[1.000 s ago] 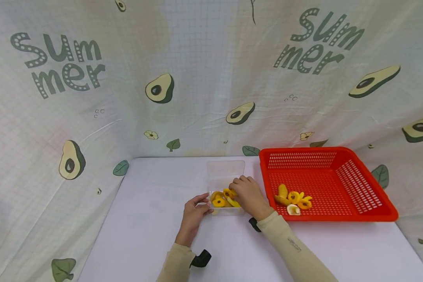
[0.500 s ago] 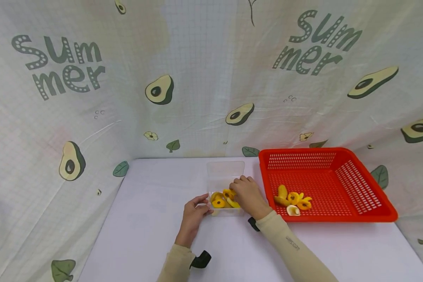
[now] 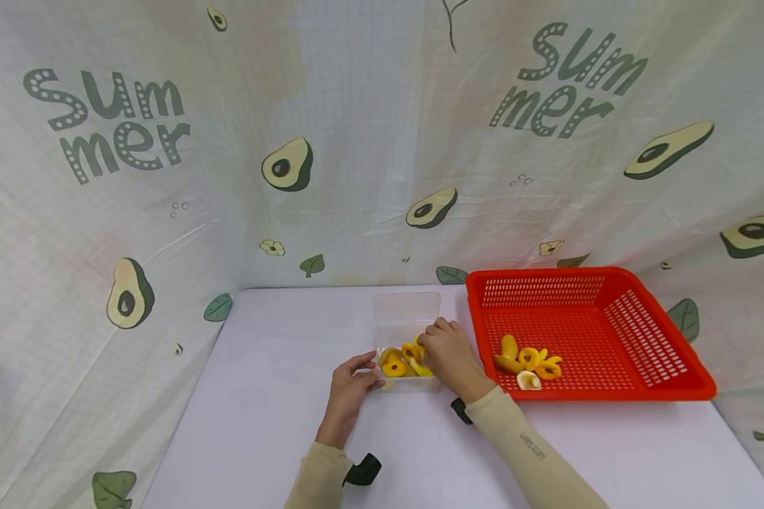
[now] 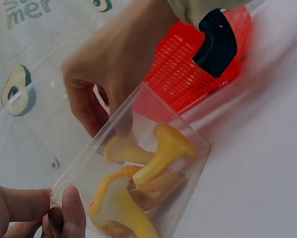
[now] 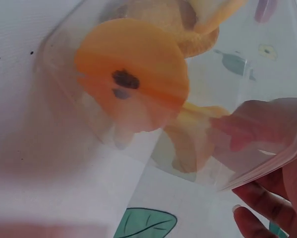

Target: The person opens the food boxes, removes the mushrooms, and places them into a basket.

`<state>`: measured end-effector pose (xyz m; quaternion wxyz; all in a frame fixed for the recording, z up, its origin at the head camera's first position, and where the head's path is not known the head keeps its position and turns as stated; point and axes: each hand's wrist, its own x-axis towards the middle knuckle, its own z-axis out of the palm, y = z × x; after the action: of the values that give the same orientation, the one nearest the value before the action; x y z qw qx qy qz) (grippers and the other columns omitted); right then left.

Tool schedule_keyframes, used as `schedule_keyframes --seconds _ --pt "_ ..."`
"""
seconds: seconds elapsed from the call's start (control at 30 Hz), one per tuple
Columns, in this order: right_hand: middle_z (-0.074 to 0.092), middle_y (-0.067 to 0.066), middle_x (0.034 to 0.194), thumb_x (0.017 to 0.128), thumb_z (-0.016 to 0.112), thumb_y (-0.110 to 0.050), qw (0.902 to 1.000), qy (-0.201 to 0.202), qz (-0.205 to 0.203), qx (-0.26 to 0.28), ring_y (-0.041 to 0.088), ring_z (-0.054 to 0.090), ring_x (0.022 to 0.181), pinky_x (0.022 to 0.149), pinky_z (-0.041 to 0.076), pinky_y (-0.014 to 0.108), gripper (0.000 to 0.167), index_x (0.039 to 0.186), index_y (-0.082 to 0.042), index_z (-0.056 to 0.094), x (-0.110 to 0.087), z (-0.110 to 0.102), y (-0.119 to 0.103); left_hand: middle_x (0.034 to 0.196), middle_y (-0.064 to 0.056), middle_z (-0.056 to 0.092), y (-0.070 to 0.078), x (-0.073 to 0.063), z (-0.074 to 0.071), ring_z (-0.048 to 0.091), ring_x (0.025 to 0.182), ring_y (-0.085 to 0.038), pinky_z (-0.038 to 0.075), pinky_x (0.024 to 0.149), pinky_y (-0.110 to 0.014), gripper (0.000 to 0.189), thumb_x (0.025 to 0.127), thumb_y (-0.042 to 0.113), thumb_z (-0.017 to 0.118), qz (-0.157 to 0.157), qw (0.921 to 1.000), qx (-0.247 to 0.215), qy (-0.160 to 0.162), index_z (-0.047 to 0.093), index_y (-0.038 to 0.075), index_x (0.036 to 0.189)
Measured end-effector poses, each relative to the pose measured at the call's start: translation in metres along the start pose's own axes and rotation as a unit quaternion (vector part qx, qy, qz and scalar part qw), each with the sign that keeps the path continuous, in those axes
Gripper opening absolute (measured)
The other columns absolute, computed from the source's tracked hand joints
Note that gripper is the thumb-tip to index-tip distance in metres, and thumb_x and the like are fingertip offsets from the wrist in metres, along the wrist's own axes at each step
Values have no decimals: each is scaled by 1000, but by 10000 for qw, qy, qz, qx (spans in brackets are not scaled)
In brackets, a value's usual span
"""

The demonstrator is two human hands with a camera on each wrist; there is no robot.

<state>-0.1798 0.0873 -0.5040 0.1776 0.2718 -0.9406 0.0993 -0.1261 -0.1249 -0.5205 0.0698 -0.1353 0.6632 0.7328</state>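
A clear plastic box (image 3: 410, 385) with its lid (image 3: 407, 308) flipped back stands on the table, holding several yellow mushrooms (image 3: 395, 367). At its left side, my left hand (image 3: 346, 396) pinches the rim near a corner between thumb and fingers, as the left wrist view shows. My right hand (image 3: 450, 355) reaches over the right rim with bent fingers pinching a yellow mushroom (image 4: 126, 151) inside the box. In the right wrist view, an orange-yellow mushroom cap (image 5: 138, 54) with a dark centre shows through the box wall. The right fingertips are partly hidden behind the box wall.
A red perforated basket (image 3: 586, 332) stands right of the box, close to my right forearm. Several yellow mushrooms (image 3: 528, 358) and a whitish one (image 3: 528, 380) lie in its left front corner. Behind the white table (image 3: 274, 424) hangs a printed cloth (image 3: 356, 141).
My right hand has shifted slightly right and down at the box, and the mushroom at its fingertips has moved a little. My left hand stays at the box's left side.
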Motion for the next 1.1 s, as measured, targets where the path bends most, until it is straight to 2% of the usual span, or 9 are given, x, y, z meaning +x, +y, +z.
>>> schedule_keyframes --seconds 0.13,0.43,0.57,0.87,1.1 --pt "78 1 90 78 88 -3 9994 348 -45 65 22 59 87 78 55 34 19 94 -12 85 -2 2 2 116 -15 58 0 0 0 63 84 -14 66 80 -26 46 97 -9 66 -3 10000 -8 -10 57 -13 142" --pt "79 2 92 79 90 -5 9978 651 -110 90 22 62 89 80 59 34 18 96 -13 85 -5 1 2 116 -15 58 3 -3 0 63 84 -13 66 79 -26 47 98 -9 66 4 10000 -21 -46 56 -14 143" --pt "80 2 92 79 91 -7 9955 917 -166 144 22 64 89 80 60 35 19 96 -12 85 -4 -2 2 116 -15 57 3 -3 0 63 85 -14 66 80 -26 46 98 -9 66 -3 10000 -23 -31 56 -14 143" --pt "79 3 89 79 92 -3 9794 1905 -426 521 23 65 87 78 62 35 19 95 -9 86 -3 -7 6 114 -15 57 -1 1 0 64 85 -14 66 79 -26 44 97 -9 66 -19 10000 -80 2 59 -12 141" --pt "79 5 90 77 88 4 9674 2342 -499 826 25 65 86 74 61 37 21 95 -6 85 -8 -19 8 113 -14 58 -3 2 -1 64 83 -14 66 79 -26 44 97 -9 67 -7 10000 -34 -7 59 -13 141"
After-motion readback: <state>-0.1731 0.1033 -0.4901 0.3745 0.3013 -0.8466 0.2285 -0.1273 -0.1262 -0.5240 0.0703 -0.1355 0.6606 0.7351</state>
